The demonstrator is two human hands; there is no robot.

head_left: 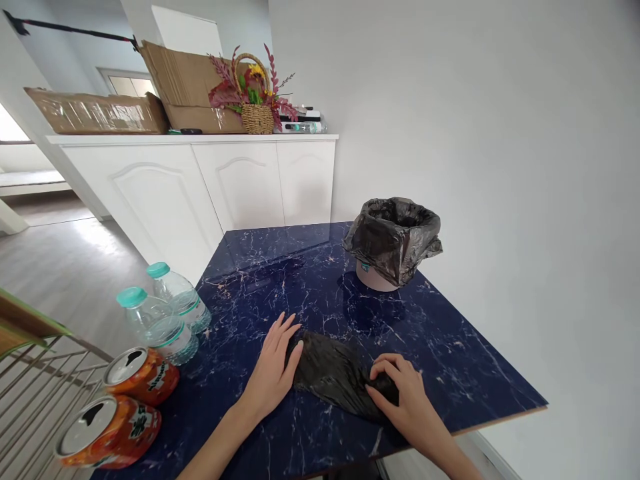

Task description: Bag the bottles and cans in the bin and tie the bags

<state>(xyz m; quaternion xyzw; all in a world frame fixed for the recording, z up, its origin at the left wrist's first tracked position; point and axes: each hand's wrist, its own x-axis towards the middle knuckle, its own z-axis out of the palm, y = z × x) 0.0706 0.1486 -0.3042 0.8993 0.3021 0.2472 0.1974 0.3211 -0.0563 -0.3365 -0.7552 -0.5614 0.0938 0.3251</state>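
A black plastic bag (334, 370) lies flattened on the dark blue marbled table (280, 280), close to its near edge. My left hand (274, 363) rests at the bag's left end, fingers stretched out and the thumb touching the plastic. At the other end, my right hand (400, 393) has its fingers curled round a bunched part of the bag. Behind it, towards the far right edge, stands a small pale bin (376, 277) with a black liner (393, 240) folded over its rim.
Two clear bottles with teal caps, a nearer one (163, 330) and a farther one (183, 300), stand along the left edge. Two opened orange cans, one in front (113, 437) and one behind (143, 377), are beside them. A white cabinet (250, 180) backs the table; a wall (500, 167) rises right.
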